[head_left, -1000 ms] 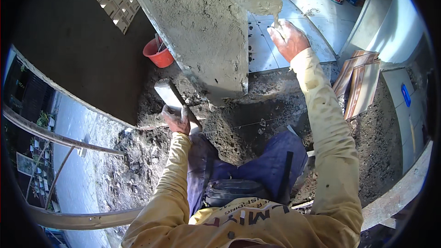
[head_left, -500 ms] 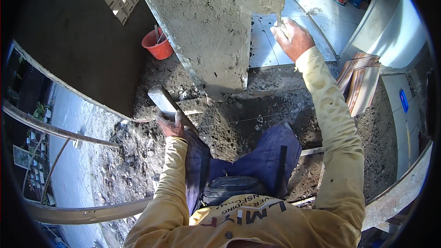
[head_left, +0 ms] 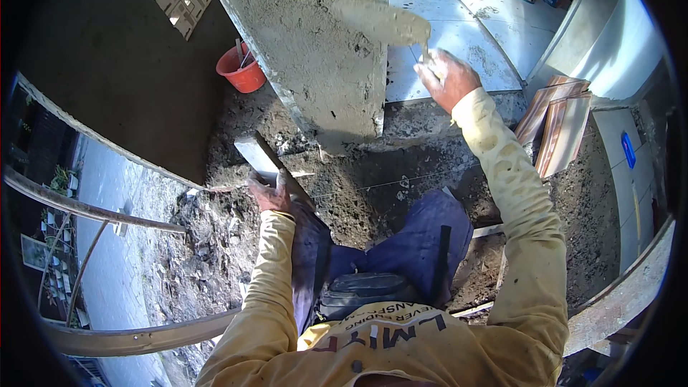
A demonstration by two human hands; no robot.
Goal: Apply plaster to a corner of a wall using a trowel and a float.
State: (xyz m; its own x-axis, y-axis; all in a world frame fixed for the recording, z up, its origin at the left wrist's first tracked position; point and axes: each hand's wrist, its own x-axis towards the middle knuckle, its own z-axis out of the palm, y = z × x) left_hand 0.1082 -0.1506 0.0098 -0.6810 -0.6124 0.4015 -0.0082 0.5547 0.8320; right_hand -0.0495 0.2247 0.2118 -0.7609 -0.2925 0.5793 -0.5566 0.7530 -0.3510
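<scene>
Grips a trowel [head_left: 387, 23] in the right hand [head_left: 453, 80], with the fingers closed round its handle. Points the mortar-smeared blade away to the left of that hand, over toward a rough plastered column [head_left: 319, 72] — cannot tell of any contact between the two. Clasps a long, pale rectangular bar [head_left: 259, 156] in the left hand [head_left: 271, 193], with thumb and fingers on opposite sides, and slants its far end forward and to the left of the hand. Keeps the near end close to the left knee of the blue trousers [head_left: 423, 244]. Has a red bucket [head_left: 241, 75] beyond the left hand, with slim items leaning inside, and a thin string [head_left: 365, 188] stretched over dug soil to the right of the same hand. Has pale floor tiles [head_left: 462, 39] just beyond the right hand, brown striped panels [head_left: 562, 132] to its right and — farther right — a blue object [head_left: 628, 150], too small to identify.
</scene>
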